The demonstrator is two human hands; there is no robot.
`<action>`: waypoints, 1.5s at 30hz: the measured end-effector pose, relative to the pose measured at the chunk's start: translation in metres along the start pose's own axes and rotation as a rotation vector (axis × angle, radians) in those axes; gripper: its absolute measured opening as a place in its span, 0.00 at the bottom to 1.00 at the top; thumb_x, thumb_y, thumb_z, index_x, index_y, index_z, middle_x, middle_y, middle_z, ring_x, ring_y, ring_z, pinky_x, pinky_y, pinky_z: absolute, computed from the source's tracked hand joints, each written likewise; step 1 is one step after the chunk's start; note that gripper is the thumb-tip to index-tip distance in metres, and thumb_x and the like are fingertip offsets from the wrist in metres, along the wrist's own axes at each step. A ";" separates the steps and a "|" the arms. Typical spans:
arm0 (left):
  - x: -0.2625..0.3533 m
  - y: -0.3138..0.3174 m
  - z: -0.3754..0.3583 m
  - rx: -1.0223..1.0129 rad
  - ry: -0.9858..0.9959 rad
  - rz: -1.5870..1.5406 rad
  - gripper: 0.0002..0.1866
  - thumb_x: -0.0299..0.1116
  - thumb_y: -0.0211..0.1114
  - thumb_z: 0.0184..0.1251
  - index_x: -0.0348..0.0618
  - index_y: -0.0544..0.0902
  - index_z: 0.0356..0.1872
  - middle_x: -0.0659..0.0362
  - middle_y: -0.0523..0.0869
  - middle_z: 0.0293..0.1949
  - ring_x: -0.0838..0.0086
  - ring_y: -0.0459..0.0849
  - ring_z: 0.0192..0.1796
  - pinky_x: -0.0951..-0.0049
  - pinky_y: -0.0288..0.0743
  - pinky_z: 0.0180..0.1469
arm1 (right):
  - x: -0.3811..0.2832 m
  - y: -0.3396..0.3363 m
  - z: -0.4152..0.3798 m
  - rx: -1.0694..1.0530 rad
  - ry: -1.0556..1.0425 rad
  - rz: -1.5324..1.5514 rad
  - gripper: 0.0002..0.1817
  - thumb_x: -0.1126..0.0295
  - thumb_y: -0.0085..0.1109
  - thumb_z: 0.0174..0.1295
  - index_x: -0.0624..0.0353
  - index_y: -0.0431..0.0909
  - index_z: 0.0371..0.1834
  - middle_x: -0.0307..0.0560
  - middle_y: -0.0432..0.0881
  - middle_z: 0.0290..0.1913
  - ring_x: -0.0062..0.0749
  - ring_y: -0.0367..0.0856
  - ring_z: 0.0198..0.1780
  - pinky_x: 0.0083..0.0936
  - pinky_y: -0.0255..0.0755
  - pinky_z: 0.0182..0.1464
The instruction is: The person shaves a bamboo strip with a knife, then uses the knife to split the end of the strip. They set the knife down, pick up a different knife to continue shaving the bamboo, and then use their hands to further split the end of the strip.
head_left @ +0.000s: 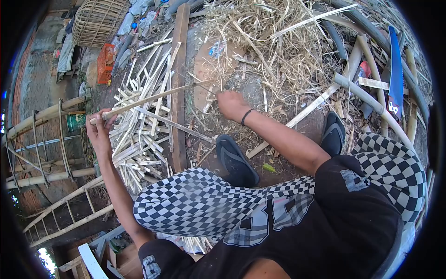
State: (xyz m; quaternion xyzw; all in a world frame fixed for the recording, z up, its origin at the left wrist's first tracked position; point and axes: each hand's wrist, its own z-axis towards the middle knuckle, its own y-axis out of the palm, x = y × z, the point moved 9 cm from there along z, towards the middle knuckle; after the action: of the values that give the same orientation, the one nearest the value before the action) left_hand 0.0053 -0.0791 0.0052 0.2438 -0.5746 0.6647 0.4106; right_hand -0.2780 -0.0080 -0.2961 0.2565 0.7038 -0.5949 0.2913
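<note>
Straw-littered ground; bamboo strip [148, 99] roughly level between left hand [98, 128], right hand [231, 104].

No text or label can be read.

Daylight is falling on a dirt yard [278, 172]; dry straw [278, 42] is lying at its far edge, bamboo ladders [51, 153] leaning left.

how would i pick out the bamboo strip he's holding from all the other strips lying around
Start at the pile of cut bamboo strips left of the upright plank. One long strip is raised above it, the left hand gripping one end, the right hand at the other. It alone spans hand to hand, crossing the plank.
</note>
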 end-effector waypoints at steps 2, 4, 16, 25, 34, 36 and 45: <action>-0.002 -0.002 0.001 0.000 -0.004 -0.001 0.09 0.35 0.49 0.81 0.38 0.69 0.46 0.45 0.81 0.50 0.63 0.83 0.52 0.62 0.85 0.55 | 0.022 0.028 0.003 0.005 0.059 0.010 0.10 0.73 0.55 0.58 0.64 0.84 0.38 0.62 0.87 0.38 0.53 0.88 0.42 0.44 0.81 0.45; -0.001 -0.001 0.001 -0.004 -0.007 -0.005 0.09 0.35 0.50 0.81 0.38 0.69 0.45 0.45 0.81 0.50 0.63 0.83 0.52 0.62 0.85 0.55 | 0.046 0.035 -0.002 0.008 0.117 0.021 0.10 0.73 0.55 0.58 0.64 0.84 0.38 0.62 0.87 0.39 0.53 0.88 0.42 0.44 0.81 0.45; 0.068 0.051 -0.011 -0.254 0.184 0.069 0.08 0.32 0.49 0.81 0.37 0.66 0.42 0.44 0.80 0.50 0.65 0.81 0.54 0.60 0.82 0.59 | -0.121 -0.060 -0.025 0.001 -0.234 0.315 0.12 0.73 0.53 0.62 0.67 0.75 0.47 0.62 0.82 0.26 0.59 0.85 0.31 0.52 0.78 0.38; 0.058 0.043 -0.025 -0.214 0.206 0.140 0.07 0.30 0.50 0.80 0.37 0.66 0.41 0.43 0.80 0.48 0.63 0.81 0.55 0.60 0.83 0.57 | -0.100 -0.009 -0.017 0.160 -0.207 0.492 0.12 0.71 0.53 0.64 0.67 0.73 0.46 0.64 0.80 0.22 0.62 0.83 0.28 0.51 0.76 0.30; 0.054 0.039 -0.030 -0.219 0.217 0.103 0.07 0.30 0.49 0.80 0.37 0.65 0.42 0.42 0.80 0.48 0.61 0.82 0.55 0.56 0.84 0.58 | -0.134 -0.022 -0.017 0.130 -0.317 0.390 0.10 0.75 0.50 0.60 0.69 0.72 0.42 0.65 0.81 0.23 0.62 0.84 0.29 0.53 0.78 0.34; 0.043 0.029 -0.028 -0.189 0.198 0.095 0.07 0.30 0.49 0.80 0.37 0.65 0.42 0.42 0.80 0.48 0.61 0.82 0.55 0.56 0.84 0.58 | -0.118 -0.013 -0.010 0.137 -0.268 0.373 0.10 0.75 0.49 0.61 0.69 0.72 0.43 0.65 0.81 0.23 0.62 0.84 0.28 0.53 0.78 0.34; 0.056 0.040 -0.035 -0.231 0.206 0.127 0.06 0.29 0.48 0.80 0.37 0.66 0.43 0.42 0.80 0.48 0.60 0.82 0.56 0.57 0.83 0.58 | -0.137 -0.032 -0.013 0.055 -0.316 0.288 0.16 0.78 0.50 0.58 0.71 0.73 0.49 0.64 0.82 0.24 0.59 0.85 0.30 0.50 0.79 0.34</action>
State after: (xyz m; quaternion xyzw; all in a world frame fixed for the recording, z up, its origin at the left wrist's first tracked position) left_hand -0.0532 -0.0305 0.0190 0.0885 -0.6163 0.6402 0.4499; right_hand -0.2063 -0.0020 -0.1743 0.2658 0.5890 -0.5990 0.4730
